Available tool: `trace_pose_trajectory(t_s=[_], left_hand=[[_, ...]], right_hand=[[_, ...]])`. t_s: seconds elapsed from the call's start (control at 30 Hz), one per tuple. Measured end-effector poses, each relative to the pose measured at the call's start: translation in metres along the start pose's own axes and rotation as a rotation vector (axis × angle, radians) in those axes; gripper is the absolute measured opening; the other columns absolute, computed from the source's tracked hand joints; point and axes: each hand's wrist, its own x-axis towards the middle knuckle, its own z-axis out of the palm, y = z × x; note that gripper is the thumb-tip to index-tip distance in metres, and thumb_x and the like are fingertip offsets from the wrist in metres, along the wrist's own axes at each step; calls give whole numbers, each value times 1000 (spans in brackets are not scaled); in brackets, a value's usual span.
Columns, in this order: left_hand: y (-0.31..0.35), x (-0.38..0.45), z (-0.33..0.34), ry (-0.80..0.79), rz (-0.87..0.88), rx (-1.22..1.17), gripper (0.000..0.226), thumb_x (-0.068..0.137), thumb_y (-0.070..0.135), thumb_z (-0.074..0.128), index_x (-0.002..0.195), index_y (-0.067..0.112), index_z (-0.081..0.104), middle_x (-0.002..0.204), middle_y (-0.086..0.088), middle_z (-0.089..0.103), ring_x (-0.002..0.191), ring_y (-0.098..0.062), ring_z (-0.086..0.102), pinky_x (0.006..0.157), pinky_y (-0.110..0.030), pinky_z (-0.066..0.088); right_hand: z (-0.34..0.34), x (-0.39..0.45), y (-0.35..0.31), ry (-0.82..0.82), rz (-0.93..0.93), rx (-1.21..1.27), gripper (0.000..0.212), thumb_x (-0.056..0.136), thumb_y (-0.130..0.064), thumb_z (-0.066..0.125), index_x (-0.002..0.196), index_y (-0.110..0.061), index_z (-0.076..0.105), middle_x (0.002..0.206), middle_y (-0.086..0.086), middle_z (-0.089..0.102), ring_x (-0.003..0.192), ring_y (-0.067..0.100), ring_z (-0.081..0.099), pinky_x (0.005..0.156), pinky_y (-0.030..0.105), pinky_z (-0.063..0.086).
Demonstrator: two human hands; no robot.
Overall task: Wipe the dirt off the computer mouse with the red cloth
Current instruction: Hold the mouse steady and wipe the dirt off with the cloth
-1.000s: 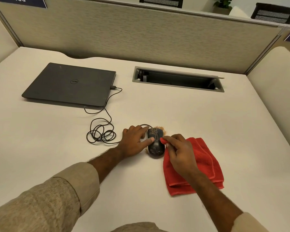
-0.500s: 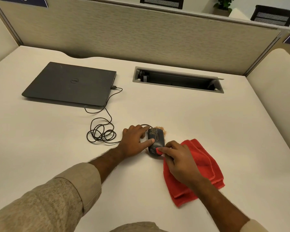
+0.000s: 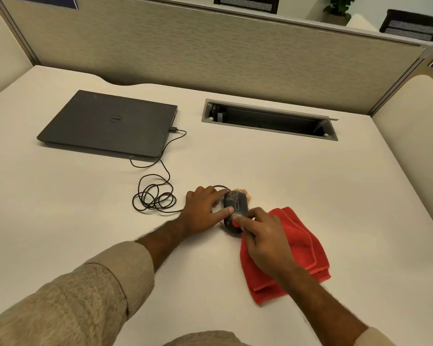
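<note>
A black wired computer mouse (image 3: 236, 204) lies on the white desk, with brown crumbly dirt (image 3: 238, 193) on and around its far end. My left hand (image 3: 205, 212) holds the mouse from its left side, thumb against its flank and fingers by its front. My right hand (image 3: 263, 236) pinches a corner of the red cloth (image 3: 300, 248) and presses it on the mouse's near end. The rest of the cloth trails folded on the desk to the right, partly under my right forearm.
The mouse's cable (image 3: 155, 198) lies coiled left of my left hand and runs to a shut dark laptop (image 3: 105, 123) at the back left. A recessed cable tray (image 3: 270, 119) sits at the back centre. A partition wall (image 3: 210, 46) bounds the desk's far side.
My right hand dragged the cloth corner from the mouse's middle back toward its near end. The mouse's near half shows less dirt than before. My left hand stayed in place.
</note>
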Motion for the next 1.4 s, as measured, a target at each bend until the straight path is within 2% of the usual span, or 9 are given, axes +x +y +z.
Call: trace_pose_trajectory(t_s=[0.13, 0.33, 0.53, 0.77, 0.87, 1.03, 1.1, 1.27, 1.4], left_hand=[[-2, 2, 1, -9, 5, 22, 86, 73, 79, 27, 143, 35, 49, 101, 12, 44, 107, -17, 43, 88, -32, 23], [-1, 2, 2, -7, -10, 31, 86, 73, 80, 25, 144, 37, 48, 104, 9, 47, 109, -18, 43, 83, -30, 17], [1, 3, -2, -39, -42, -8, 77, 77, 73, 39, 145, 37, 47, 103, 12, 42, 112, -18, 42, 89, -30, 20], [3, 3, -4, -45, -52, -13, 74, 79, 68, 42, 145, 36, 48, 102, 11, 43, 113, -18, 42, 90, -30, 21], [3, 3, -4, -51, -56, -7, 74, 79, 69, 41, 145, 36, 48, 104, 11, 43, 114, -19, 42, 91, -31, 22], [2, 2, -3, -42, -43, 9, 75, 79, 69, 41, 146, 36, 47, 110, 6, 50, 114, -19, 43, 92, -32, 23], [1, 3, -3, -44, -40, 9, 75, 80, 69, 40, 146, 35, 46, 114, 5, 53, 115, -20, 43, 93, -32, 23], [2, 3, -3, -43, -41, 13, 75, 80, 70, 40, 146, 35, 47, 114, 6, 53, 115, -19, 43, 90, -30, 21], [2, 3, -3, -42, -39, 10, 74, 80, 70, 41, 144, 36, 48, 104, 12, 44, 112, -18, 43, 88, -29, 19]], right_hand=[[0, 10, -3, 20, 68, -25, 25, 87, -9, 57, 103, -21, 71, 93, 0, 61, 77, 18, 55, 70, 37, 40], [16, 3, -17, -112, -52, -159, 27, 83, -10, 61, 104, -22, 71, 91, -1, 58, 82, 19, 54, 69, 35, 39], [12, 15, -18, -46, 20, -198, 22, 86, -12, 50, 92, -20, 69, 83, -1, 53, 76, 20, 51, 67, 34, 34], [25, -1, -24, -173, -110, -270, 24, 80, -11, 55, 95, -20, 72, 99, -1, 57, 94, 21, 54, 76, 34, 36], [15, -3, -18, -116, -67, -214, 25, 80, -9, 58, 96, -21, 73, 95, -2, 58, 87, 20, 54, 72, 33, 36], [7, 2, -3, 99, 6, -56, 25, 79, -1, 64, 96, -17, 73, 91, 2, 62, 78, 18, 55, 70, 33, 39], [9, -2, 0, 83, -17, -24, 25, 79, 0, 67, 97, -15, 74, 93, 2, 65, 79, 19, 58, 70, 33, 42], [12, -16, 10, -73, -105, -51, 16, 81, -13, 69, 92, -23, 75, 92, -5, 65, 82, 15, 61, 72, 27, 41], [8, -4, 22, 151, 77, 208, 27, 78, 3, 65, 94, -17, 74, 90, -4, 67, 81, 10, 62, 70, 33, 50]])
